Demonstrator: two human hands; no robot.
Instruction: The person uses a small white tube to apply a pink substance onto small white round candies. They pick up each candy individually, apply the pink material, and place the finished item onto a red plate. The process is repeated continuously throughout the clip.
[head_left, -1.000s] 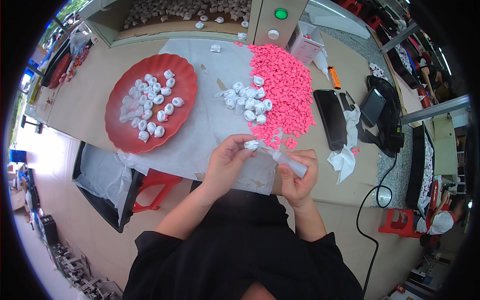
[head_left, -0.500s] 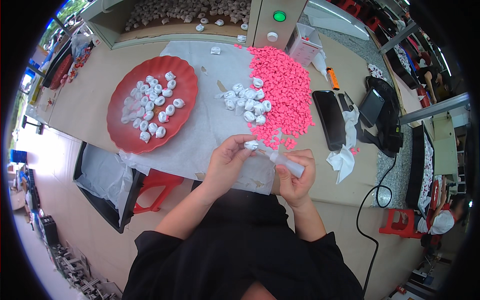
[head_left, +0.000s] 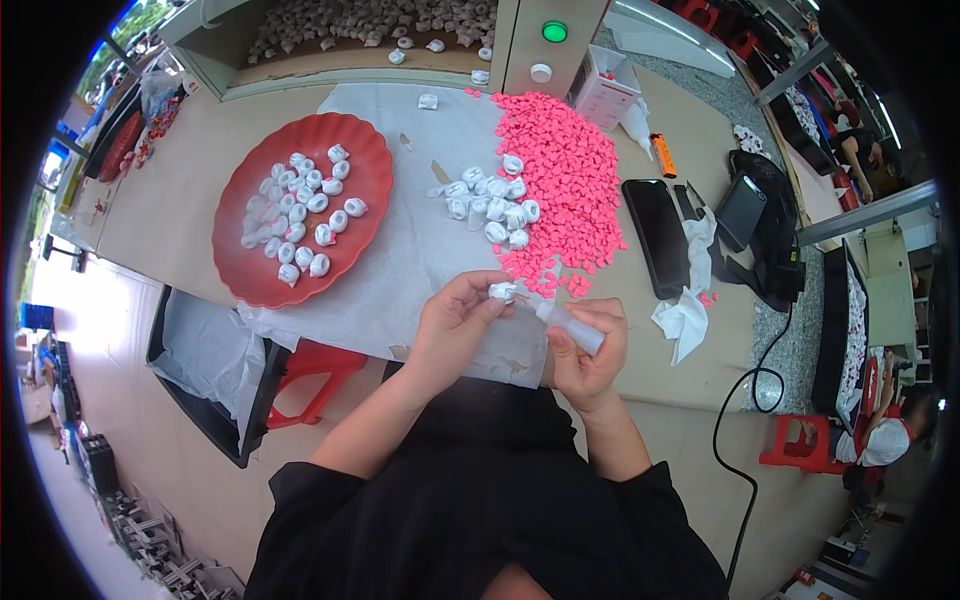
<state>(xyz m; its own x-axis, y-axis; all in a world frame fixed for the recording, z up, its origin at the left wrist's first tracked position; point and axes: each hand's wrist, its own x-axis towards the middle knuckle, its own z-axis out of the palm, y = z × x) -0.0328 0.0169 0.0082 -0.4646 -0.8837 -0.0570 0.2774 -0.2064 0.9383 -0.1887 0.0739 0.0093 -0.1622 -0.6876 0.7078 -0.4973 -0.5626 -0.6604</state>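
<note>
Between the thumb and fingers of my left hand [head_left: 458,322] is a small white rounded piece [head_left: 502,291] with dark marks. My right hand [head_left: 592,352] is wrapped round a translucent squeeze bottle [head_left: 570,326], its thin nozzle pointing left at that piece; I cannot tell whether the tip touches it. Just beyond my hands lies a loose cluster of similar white pieces [head_left: 495,208]. Next to it spreads a heap of small pink pieces [head_left: 565,170]. More white pieces sit in a red scalloped plate [head_left: 350,262] on the left.
White paper [head_left: 415,270] covers part of the table. On the right lie a black phone [head_left: 655,238], an orange lighter [head_left: 663,156], crumpled tissue [head_left: 682,325] and a black device with a cable [head_left: 743,213]. A white box [head_left: 605,95] stands behind. A black bin [head_left: 255,400] is lower left.
Both hands keep nearly the same pose, the bottle nozzle still at the white piece. The whole view has shifted very slightly. Nothing has been taken up or let go.
</note>
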